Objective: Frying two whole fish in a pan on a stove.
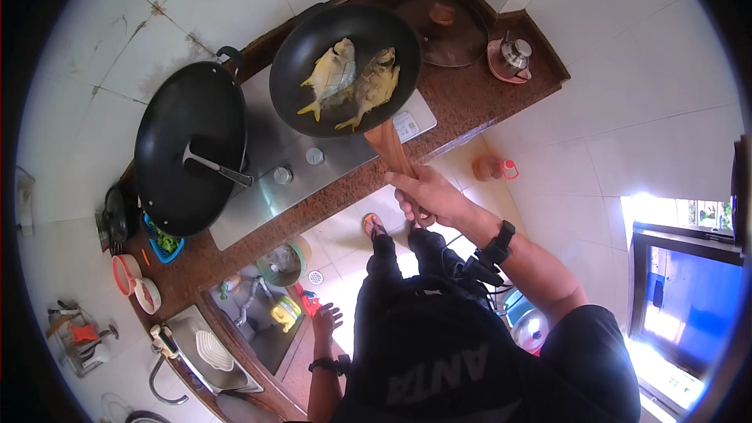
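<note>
My right hand [432,194] is closed around the wooden handle [390,147] that reaches to the near rim of a black frying pan [282,94]. Two whole fish with yellow tails lie side by side in the pan, the left fish [332,73] paler and the right fish [376,85] browner. Whether the handle belongs to the pan or to a wooden spatula, I cannot tell. My left hand [326,320] hangs low beside my body, holding nothing, fingers apart. On the left, a large black wok [188,111] stands on the stove with a metal-headed turner [220,169] lying in it.
The steel gas stove [264,211] has two knobs. A glass lid [437,41] and a steel kettle [514,57] occupy the far right counter. At left are a blue basket [170,255] of greens, pink-rimmed bowls [124,276] and a sink [220,385]. A bin [296,261] stands below the counter.
</note>
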`<state>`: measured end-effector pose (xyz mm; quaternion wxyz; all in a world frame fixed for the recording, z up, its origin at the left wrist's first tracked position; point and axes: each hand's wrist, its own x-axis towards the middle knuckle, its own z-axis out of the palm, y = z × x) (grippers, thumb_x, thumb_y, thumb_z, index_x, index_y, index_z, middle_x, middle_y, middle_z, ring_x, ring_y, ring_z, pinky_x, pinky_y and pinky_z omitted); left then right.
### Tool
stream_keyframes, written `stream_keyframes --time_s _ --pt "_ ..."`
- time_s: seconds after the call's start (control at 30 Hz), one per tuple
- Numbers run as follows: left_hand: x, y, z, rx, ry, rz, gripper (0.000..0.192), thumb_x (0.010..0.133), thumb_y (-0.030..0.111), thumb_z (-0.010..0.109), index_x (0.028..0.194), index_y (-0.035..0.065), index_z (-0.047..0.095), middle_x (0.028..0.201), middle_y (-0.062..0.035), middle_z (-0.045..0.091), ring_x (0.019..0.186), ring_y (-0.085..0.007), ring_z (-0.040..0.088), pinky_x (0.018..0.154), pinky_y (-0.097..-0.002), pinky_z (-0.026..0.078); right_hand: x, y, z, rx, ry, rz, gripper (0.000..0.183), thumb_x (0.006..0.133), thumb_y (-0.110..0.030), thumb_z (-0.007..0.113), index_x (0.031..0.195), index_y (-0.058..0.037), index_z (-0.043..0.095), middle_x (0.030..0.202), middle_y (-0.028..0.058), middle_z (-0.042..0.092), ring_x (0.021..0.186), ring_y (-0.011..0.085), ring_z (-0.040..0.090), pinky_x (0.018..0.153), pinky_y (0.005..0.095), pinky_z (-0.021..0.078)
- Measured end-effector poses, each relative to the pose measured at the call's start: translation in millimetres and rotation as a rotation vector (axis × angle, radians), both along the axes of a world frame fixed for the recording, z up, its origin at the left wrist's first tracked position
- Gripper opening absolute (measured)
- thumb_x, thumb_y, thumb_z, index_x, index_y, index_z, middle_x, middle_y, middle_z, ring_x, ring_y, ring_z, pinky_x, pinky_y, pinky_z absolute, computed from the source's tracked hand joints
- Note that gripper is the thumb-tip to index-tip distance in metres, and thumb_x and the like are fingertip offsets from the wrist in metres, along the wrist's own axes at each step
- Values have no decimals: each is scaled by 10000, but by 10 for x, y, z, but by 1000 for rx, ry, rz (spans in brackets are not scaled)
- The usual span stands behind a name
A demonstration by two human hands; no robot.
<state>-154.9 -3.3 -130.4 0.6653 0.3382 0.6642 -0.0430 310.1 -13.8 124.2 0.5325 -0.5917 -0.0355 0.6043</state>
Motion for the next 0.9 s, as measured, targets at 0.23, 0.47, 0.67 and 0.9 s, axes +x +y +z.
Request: stream_keyframes --time_s 0.23,0.47,0.67,0.9 --pt "161 -220 47 49 -40 76 350 899 80 409 1234 25 498 1095 -187 616 932 -301 649 754 -405 561 72 -43 -100 21 36 32 282 935 -298 602 962 -60 451 622 4 502 442 75 498 319 189 341" --pt "207 -793 3 122 15 263 298 894 81 479 1184 21 517 1141 -157 567 930 -301 639 752 -380 563 145 -37 3 -9 22 101 268 935 -261 599 935 -28 468 648 21 506 482 105 503 421 246 446" --pt "340 -1201 13 89 -48 324 298 910 84 472 1195 16 528 1106 -136 580 970 -301 641 765 -387 561 245 -80 -94 -19 -16 154 244 939 -256 588 932 -49 459 669 17 510 496 104 506 430 250 439" --pt "119 -1710 97 39 75 386 320 919 145 423 1205 78 551 1033 -83 614 920 -222 617 773 -462 552 242 -30 9 -115 26 211 230 932 -235 599 913 -55 457 684 18 513 500 97 497 408 256 429"
